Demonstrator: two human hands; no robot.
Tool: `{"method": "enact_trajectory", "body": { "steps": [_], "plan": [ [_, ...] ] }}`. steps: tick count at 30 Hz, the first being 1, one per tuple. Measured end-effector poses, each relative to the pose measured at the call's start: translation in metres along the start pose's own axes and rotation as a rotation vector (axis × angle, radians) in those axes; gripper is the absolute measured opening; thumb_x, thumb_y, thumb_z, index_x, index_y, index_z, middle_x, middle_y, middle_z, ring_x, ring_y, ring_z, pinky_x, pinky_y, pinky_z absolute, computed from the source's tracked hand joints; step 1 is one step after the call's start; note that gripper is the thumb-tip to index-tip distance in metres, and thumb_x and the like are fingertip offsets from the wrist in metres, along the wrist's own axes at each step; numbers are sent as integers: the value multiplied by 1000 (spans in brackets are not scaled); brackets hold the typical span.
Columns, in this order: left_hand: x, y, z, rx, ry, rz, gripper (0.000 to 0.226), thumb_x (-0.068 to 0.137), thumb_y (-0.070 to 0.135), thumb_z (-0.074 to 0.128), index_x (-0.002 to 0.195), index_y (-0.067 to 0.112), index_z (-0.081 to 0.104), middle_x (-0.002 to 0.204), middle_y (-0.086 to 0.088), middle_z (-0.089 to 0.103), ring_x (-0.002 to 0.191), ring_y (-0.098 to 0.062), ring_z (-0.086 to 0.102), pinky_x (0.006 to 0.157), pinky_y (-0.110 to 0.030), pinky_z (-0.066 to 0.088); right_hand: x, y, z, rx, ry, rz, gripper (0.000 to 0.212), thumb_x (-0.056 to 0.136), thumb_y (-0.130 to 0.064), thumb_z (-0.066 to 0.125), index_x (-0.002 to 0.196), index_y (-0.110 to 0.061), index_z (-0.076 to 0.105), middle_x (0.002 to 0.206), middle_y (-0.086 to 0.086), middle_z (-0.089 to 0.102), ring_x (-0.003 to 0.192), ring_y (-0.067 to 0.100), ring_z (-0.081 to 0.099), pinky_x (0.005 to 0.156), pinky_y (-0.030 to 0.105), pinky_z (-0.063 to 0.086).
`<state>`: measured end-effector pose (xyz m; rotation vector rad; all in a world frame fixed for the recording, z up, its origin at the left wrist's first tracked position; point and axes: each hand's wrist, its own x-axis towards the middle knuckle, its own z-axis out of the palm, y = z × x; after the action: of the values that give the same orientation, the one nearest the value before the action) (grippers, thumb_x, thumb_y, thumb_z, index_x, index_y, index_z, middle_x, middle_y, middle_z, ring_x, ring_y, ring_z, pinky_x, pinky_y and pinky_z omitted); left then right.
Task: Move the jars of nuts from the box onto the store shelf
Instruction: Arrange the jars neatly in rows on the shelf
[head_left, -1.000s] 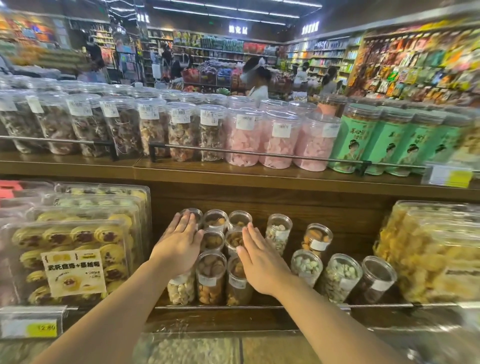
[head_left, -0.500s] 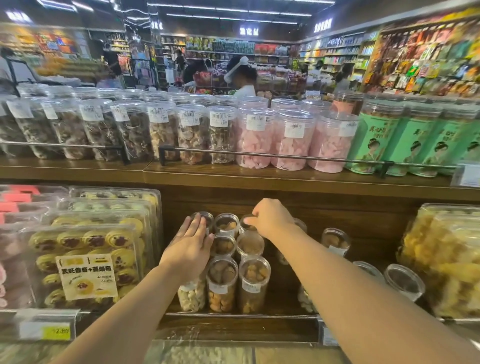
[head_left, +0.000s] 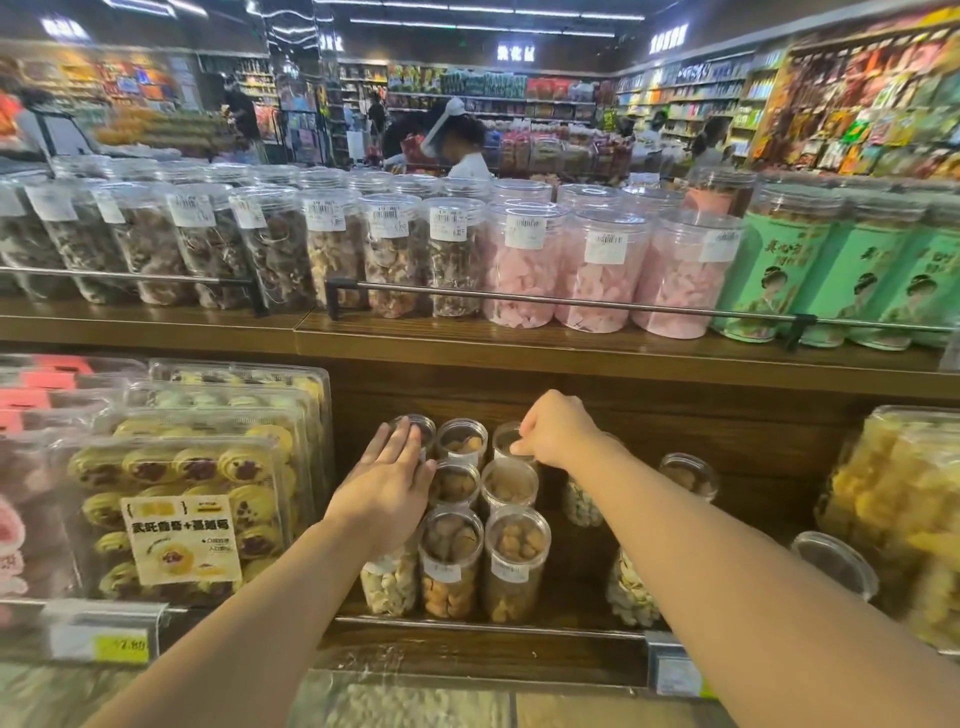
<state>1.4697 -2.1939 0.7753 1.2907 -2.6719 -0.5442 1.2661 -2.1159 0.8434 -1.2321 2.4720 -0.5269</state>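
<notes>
Jars of nuts (head_left: 451, 561) stand clustered on lower shelf (head_left: 483, 631). Left hand (head_left: 387, 486) rests flat, fingers straight, against cluster's left side. Right hand (head_left: 558, 428) pinches rear jar (head_left: 511, 441) at its rim.

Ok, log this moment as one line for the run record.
stage: arranging jars on lower shelf | left hand: flat against left jar column | right hand: grip on back-row jar | box: not visible

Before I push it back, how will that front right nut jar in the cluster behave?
The jar is a tall, narrow clear cylinder, so a push near its lid would probably tip it. Full of nuts, it likely feels fairly heavy. Its smooth plastic wall may be slippery.
</notes>
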Motion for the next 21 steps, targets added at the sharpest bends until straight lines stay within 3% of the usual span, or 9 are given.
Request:
{"method": "enact_trajectory", "body": {
  "steps": [3,8,13,17,21],
  "plan": [
    [-2,2,-2,3,9,-2,61,109,46,16,162,20,2,169,9,-10,150,-5,-21,119,-25,-13,-3,0,-2,27,-12,-28,34,89,-15,78,123,-12,72,126,9,64,119,27,62,100,37,50],
    [-1,5,-3,15,-3,-17,60,109,44,16,162,20,1,169,9,-11,149,-5,-22,117,-24,-14,-4,12,4,65,61,28,29,88,-24,79,114,-11,75,113,7,72,106,22,67,93,32,52],
    [-2,2,-2,-7,4,-6,61,109,45,17,162,19,3,169,10,-8,150,-4,-20,117,-23,-14,-5,11,11,54,93,-7,28,94,-23,72,119,-10,74,117,7,71,114,22,63,93,30,49],
    [0,1,-1,-24,-6,-16,61,110,45,18,162,20,2,169,10,-10,147,-2,-22,116,-22,-15,-13,22,2,29,35,-89,32,101,-24,63,131,-16,68,128,5,68,116,21,63,100,33,49],
    [3,-2,0,-36,-6,-7,61,110,44,18,163,19,3,168,11,-9,148,-2,-21,118,-24,-14,-19,56,-37,9,111,-134,29,100,-23,64,128,-21,70,134,2,66,121,18,61,106,34,47]
  ]
}}
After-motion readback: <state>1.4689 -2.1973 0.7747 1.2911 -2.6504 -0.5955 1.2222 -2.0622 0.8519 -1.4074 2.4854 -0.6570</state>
